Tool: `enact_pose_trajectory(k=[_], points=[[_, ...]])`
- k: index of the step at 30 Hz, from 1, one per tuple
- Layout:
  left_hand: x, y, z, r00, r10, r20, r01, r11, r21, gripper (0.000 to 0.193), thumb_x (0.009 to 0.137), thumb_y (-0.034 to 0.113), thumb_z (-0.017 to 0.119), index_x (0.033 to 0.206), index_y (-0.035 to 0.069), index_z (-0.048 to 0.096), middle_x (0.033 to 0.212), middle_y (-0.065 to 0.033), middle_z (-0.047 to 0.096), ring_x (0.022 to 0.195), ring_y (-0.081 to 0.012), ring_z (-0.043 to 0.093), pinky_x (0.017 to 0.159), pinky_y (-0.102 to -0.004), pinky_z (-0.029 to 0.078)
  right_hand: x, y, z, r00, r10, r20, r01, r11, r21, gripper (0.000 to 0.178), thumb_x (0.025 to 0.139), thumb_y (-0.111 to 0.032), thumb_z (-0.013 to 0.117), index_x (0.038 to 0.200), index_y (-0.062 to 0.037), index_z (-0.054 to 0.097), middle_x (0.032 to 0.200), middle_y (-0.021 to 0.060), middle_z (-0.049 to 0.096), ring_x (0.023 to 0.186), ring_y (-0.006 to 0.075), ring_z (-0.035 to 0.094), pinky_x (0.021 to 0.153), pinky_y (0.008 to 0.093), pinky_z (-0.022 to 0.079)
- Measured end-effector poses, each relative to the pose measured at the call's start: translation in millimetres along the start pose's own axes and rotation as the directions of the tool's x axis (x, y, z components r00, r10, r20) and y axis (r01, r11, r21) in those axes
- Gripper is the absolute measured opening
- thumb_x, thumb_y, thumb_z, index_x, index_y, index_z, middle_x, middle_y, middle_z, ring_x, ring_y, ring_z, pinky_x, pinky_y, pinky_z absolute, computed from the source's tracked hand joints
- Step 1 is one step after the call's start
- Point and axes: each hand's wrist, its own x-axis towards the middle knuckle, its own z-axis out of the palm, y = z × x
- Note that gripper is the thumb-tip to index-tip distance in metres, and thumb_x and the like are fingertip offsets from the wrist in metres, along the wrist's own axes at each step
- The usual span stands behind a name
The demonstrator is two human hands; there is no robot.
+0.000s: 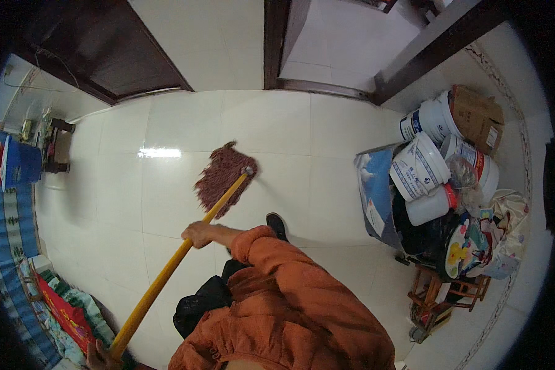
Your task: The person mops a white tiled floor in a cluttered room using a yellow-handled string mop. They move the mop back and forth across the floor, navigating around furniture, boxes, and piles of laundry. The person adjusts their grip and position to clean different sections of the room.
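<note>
A mop with a long yellow handle [160,280] slants up from the lower left. Its reddish-brown string head [219,179] lies spread on the white tiled floor ahead of me. My right hand [198,234], its orange sleeve pushed up, is closed around the lower half of the handle. At the lower left edge my left hand [102,356] grips the handle near its upper end, partly cut off by the picture's rim. One dark shoe [277,227] shows just beyond my right forearm.
White buckets [419,166], a cardboard box [476,118] and bags are piled at right, above a small wooden stool [428,288]. A dark door [98,43] and a doorway [327,85] stand ahead. At left are a blue bin [23,163], a patterned curtain [9,222] and folded cloths [65,308].
</note>
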Motion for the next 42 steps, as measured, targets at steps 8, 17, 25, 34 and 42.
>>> enact_pose_trajectory(k=[8,17,25,34,42], points=[[50.0,180.3,73.4,0.755,0.179,0.631,-0.116,0.983,-0.14,0.027,0.064,0.004,0.071,0.089,-0.004,0.064,0.065,-0.016,0.062,0.055,-0.019,0.06,0.049,-0.0282,0.046,-100.5,118.0,-80.5,0.911,0.229,-0.343,-0.232,0.972,0.035,0.015,0.07,-0.005,0.056,0.085,-0.0039,0.056,0.083,0.0178,0.058,0.083,0.0341,0.056,0.072,0.0436,0.043],[68.9,330.6,184.9,0.479,0.677,0.559,-0.534,0.73,-0.427,0.043,0.06,0.005,0.077,0.1,-0.001,0.063,0.073,-0.0165,0.065,0.058,-0.0139,0.061,0.053,-0.0252,0.049,-227.8,226.1,-168.2,0.609,0.143,-0.78,-0.317,0.945,-0.074,0.027,0.057,-0.006,0.074,0.071,-0.006,0.051,0.073,0.0081,0.053,0.074,0.0281,0.052,0.064,0.0385,0.04],[33.2,490.4,260.0,0.346,0.819,0.458,-0.592,0.569,-0.571,0.035,0.067,0.013,0.074,0.097,-0.003,0.064,0.065,-0.0162,0.064,0.05,-0.0152,0.061,0.048,-0.0241,0.048,-377.8,309.0,-238.1,0.482,0.187,-0.856,-0.464,0.883,-0.069,0.025,0.058,-0.006,0.072,0.068,-0.0051,0.05,0.069,0.0111,0.052,0.069,0.0298,0.053,0.06,0.0385,0.04],[-28.0,643.7,349.9,0.108,0.898,0.426,-0.628,0.394,-0.672,0.032,0.071,0.019,0.072,0.098,0.003,0.065,0.064,-0.0136,0.063,0.048,-0.0169,0.059,0.049,-0.0274,0.049,-543.8,414.7,-267.6,0.354,0.689,-0.632,-0.749,0.614,0.249,0.031,0.059,-0.008,0.074,0.081,-0.0017,0.054,0.086,0.0155,0.054,0.089,0.0341,0.052,0.074,0.0423,0.042],[-72.0,673.0,378.4,0.05,0.922,0.384,-0.647,0.322,-0.691,0.037,0.072,0.025,0.071,0.102,0.004,0.063,0.054,-0.0136,0.059,0.043,-0.0214,0.056,0.044,-0.0306,0.046,-613.8,476.1,-207.8,0.225,0.481,-0.847,-0.936,0.35,-0.05,0.044,0.058,-0.012,0.075,0.093,-0.0022,0.052,0.095,0.0175,0.051,0.104,0.0358,0.043,0.095,0.047,0.032]])
